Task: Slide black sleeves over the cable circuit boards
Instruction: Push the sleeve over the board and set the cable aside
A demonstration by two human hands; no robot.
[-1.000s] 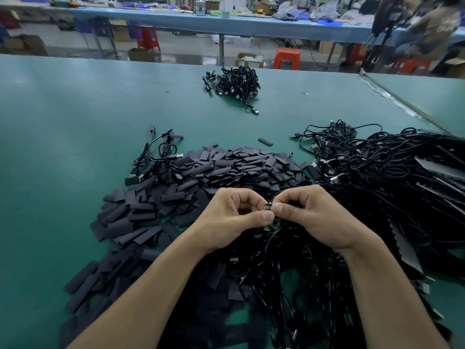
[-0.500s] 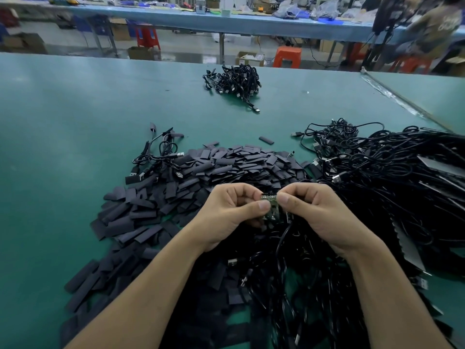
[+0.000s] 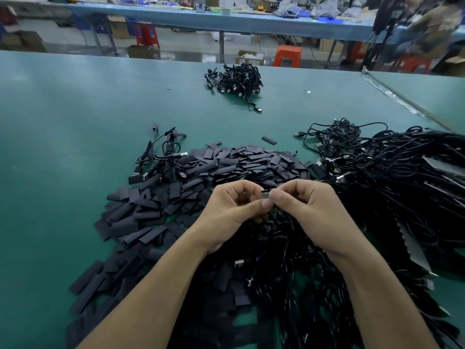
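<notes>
- The left grip point(image 3: 234, 212) and right grip point(image 3: 310, 212) meet fingertip to fingertip just above the counter point(image 3: 63, 127), thumbs touching.
- Both grips are closed narrow, each pinching the small green board point(image 3: 266, 195) between thumb and forefinger; the other fingers are curled in.
- The board shows only as a sliver between the two sets of fingertips. Whether a sleeve is on it cannot be told.
- A cable point(image 3: 284, 248) hangs from under the grips into the black tangle below them.
- Just beyond the grips, and spreading to the left of the left grip, lies the sleeve pile point(image 3: 226, 167), flat black pieces heaped loosely on the counter.
- One stray sleeve point(image 3: 269, 140) lies apart, past the far edge of that pile.
- Right of the right grip, and running under both forearms, is the big cable heap point(image 3: 392, 187).
- Beyond and left of the left grip, a few loose cables point(image 3: 163, 153) rest at the pile's edge.
- Well beyond both grips sits a small cable bundle point(image 3: 236, 80), apart from everything else.
</notes>
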